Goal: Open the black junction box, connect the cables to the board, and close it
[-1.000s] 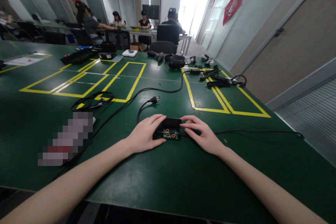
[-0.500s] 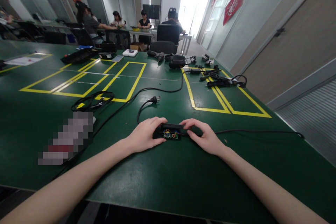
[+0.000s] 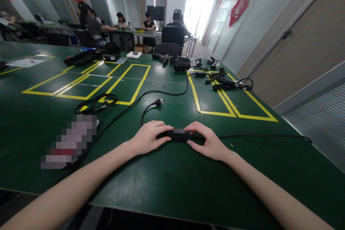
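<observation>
A small black power adapter box lies on the green table, with its lid down over it. My left hand grips its left end with curled fingers. Gripping the right end in the same way is my right hand. A black cable runs from the box to the right, and another cable with a plug curls just beyond it.
A coil of black cable lies left of centre among yellow tape rectangles. Tools, chargers and cables crowd the far right. A black tray stands far left. Several people sit at a table behind.
The black lid has come down over the box, hiding the green circuit board that showed earlier. Both hands have closed in on the box ends.
</observation>
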The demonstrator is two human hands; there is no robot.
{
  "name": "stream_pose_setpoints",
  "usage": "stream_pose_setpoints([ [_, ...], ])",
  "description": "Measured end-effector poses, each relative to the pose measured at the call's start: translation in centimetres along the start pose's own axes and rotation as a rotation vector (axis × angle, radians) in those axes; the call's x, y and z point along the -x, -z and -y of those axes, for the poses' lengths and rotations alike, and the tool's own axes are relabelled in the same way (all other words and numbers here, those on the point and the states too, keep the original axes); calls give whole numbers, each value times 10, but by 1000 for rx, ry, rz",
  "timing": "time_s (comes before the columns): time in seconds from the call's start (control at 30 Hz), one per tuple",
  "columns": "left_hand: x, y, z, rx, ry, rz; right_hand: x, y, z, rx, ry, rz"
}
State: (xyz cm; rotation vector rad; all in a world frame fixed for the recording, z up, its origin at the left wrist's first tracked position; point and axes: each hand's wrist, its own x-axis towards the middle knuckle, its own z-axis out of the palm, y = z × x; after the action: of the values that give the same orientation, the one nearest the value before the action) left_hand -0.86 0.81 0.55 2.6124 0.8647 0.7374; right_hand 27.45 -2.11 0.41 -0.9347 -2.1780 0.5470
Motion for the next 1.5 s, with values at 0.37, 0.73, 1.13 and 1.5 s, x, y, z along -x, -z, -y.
stream_pose_setpoints([
  [0.37,-2,-9,-7,-56,-32,-68,-5,-15,0,343,198,-51],
  [0.73,-2,-12,-16,-66,-167,-83,-7,-19,13,352,301,-29],
  [1.13,-1,-14,-18,-62,-237,-141,-5,-19,16,316,391,-83],
  [1.5,2,-11,-19,37,-142,-42,0,-9,12,365,486,-5],
])
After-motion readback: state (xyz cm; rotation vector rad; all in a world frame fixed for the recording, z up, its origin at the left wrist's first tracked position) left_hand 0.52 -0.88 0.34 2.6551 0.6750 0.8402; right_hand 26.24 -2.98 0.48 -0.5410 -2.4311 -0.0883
